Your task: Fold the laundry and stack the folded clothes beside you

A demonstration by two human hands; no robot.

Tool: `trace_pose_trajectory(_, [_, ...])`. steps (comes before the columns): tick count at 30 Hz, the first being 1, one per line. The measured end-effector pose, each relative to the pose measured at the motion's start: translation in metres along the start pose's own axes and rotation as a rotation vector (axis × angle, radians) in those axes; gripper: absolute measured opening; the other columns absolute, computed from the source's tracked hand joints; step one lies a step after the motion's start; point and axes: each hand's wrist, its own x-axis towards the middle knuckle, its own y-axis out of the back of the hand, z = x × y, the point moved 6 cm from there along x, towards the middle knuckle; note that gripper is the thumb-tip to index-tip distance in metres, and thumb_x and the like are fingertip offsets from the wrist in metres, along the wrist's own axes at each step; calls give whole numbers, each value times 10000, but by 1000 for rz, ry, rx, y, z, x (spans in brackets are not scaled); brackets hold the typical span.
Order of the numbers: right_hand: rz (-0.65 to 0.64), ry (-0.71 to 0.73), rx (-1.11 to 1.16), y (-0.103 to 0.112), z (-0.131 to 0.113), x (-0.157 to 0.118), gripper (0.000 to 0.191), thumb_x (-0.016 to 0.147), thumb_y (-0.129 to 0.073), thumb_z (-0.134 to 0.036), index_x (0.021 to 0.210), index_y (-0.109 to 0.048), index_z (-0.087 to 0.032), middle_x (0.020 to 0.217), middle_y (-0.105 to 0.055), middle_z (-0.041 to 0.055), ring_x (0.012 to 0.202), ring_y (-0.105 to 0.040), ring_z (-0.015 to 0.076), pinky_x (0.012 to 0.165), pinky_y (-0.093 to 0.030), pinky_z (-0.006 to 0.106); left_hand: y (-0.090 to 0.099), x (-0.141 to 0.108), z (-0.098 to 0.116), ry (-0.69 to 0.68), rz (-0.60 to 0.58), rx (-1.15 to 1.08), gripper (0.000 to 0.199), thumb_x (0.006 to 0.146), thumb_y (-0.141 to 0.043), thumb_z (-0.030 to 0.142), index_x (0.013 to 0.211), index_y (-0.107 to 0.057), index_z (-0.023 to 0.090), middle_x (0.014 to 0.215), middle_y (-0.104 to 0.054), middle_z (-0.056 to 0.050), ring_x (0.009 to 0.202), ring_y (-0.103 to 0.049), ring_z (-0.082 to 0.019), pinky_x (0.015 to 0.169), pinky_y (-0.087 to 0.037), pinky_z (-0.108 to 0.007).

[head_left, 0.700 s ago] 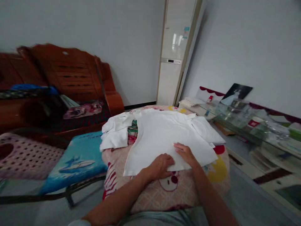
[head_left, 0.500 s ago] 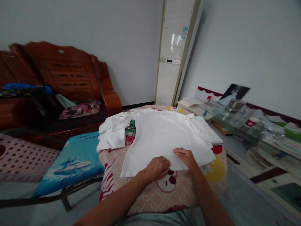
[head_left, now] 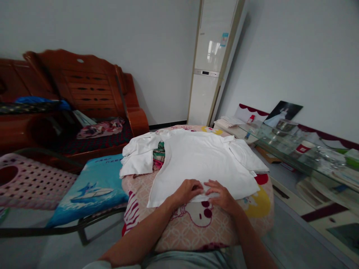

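Note:
A white long-sleeved shirt (head_left: 193, 157) lies spread over a rounded surface covered with a patterned blanket (head_left: 179, 235), its hem toward me. One sleeve is bunched at the left, and folded white cloth lies at the right. At the middle of the hem, my left hand (head_left: 187, 192) has its fingers curled together on the fabric's edge. My right hand (head_left: 220, 195) rests close beside it, fingers apart and lying on the shirt. The two hands nearly meet at the fingertips. Whatever is under the left palm stays hidden.
At the left are a blue cushion (head_left: 92, 190) on a metal-framed seat, a pink perforated basket-like piece (head_left: 36, 179) and a wooden sofa (head_left: 84, 86). A glass-topped cabinet (head_left: 283, 144) with a paper cup (head_left: 304, 147) flanks the right. Behind stands a tall air conditioner (head_left: 206, 89).
My right hand has gone from bunched fingers to spread ones on the hem. My left hand has shifted slightly upward. The whole view has swung a little to the left.

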Motion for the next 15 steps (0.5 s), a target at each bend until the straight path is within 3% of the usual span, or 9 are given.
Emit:
trace_pose_trajectory(4, [51,-21,20,-1,1,0,170,762,-713,-404,799,-756,-244,1270,-631,97,1310,-440,295,1123,-209,553,-5,-11,15,-149,-116,155,385,723,-687,301,1094,-641,208,1001,-654,-27,855,-591,-171,766,-439,-248])
trace_pose_trajectory(9, [41,-68,41,-2,5,0,234,798,-670,-433,702,-758,-239,1201,-671,98,1292,-460,301,1128,-186,561,-5,-20,18,-178,-151,280,489,660,-564,88,1127,-619,221,1076,-639,-40,928,-598,-181,809,-445,-256])
trace_pose_trajectory(13, [56,-73,59,-6,14,1,360,852,-581,-492,661,-751,-238,1158,-692,105,1276,-480,299,1127,-186,565,6,-22,17,-121,-180,248,370,682,-617,164,1046,-663,215,889,-674,-14,751,-608,-153,723,-456,-239])
trace_pose_trajectory(15, [66,-77,70,-7,19,1,397,850,-569,-525,645,-745,-233,1153,-693,115,1282,-472,310,1126,-181,573,24,-19,10,-62,-107,190,246,751,-608,227,984,-687,210,822,-682,-6,712,-613,-140,699,-458,-228])
